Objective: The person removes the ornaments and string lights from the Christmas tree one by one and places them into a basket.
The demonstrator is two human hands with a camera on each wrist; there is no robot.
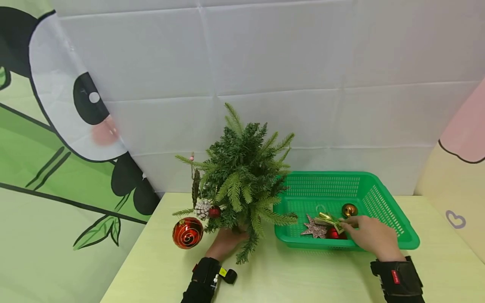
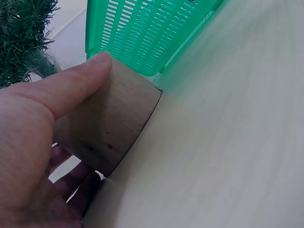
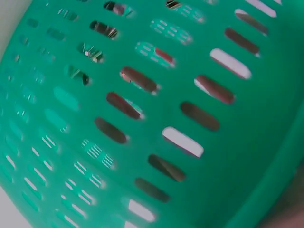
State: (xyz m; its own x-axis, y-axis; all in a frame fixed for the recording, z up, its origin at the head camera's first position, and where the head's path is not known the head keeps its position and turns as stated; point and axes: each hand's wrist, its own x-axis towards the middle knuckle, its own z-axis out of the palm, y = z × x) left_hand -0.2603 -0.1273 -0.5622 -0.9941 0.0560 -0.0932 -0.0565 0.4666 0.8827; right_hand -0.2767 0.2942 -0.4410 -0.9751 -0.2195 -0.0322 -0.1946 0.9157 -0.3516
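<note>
A small artificial Christmas tree [image 1: 246, 176] stands left of the green basket. My left hand [image 1: 226, 244] holds its round wooden base [image 2: 111, 118], thumb along the near side and fingers curled behind. On the tree's left hang a red swirled ball [image 1: 187, 232], a whitened pinecone [image 1: 202, 209] and a small dark red ball [image 1: 214, 212]. Over the front of the basket, my right hand [image 1: 373, 236] pinches a shiny gold ornament [image 1: 330, 220] between thumb and fingers. Below it lie a glittery pink star [image 1: 314, 228] and a red ball [image 1: 333, 233].
The green plastic basket [image 1: 394, 214] has slotted walls; its side [image 3: 156, 114] fills the right wrist view. A gold-brown ball [image 1: 349, 210] sits inside. A dark slender ornament [image 1: 195, 188] hangs at the tree's left edge. Behind the pale table [image 1: 295, 277] rises a white cloth [image 1: 273, 54].
</note>
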